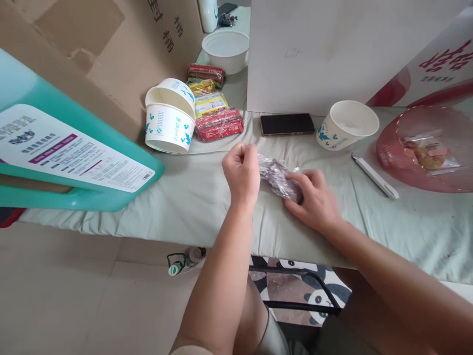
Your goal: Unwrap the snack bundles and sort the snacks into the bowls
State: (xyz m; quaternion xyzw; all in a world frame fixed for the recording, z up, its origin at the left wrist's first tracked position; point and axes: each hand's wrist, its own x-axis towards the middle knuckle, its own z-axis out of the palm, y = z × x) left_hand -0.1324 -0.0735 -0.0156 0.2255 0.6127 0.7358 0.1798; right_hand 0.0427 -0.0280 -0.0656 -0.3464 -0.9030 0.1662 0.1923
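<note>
A crinkled clear plastic packet (pixel 278 178) with dark purplish contents lies on the pale green cloth (pixel 207 197) between my hands. My right hand (pixel 314 199) grips its right end, thumb and fingers closed on the plastic. My left hand (pixel 242 170) is closed in a fist at the packet's left end, where the clear plastic runs up to the fingers. What the contents are cannot be made out through the glare. Just beyond the packet lies a black phone (pixel 287 124), screen up.
Left stand a green jug (pixel 140 170), a cardboard box (pixel 121 59) and tipped paper bowls (pixel 170 125). Red packets (pixel 220 124) and a white bowl (pixel 226 52) lie behind. Right are a paper cup (pixel 347 125), a white box cutter (pixel 375 176) and a pink bowl (pixel 395 158). A white box (pixel 314 54) blocks the back.
</note>
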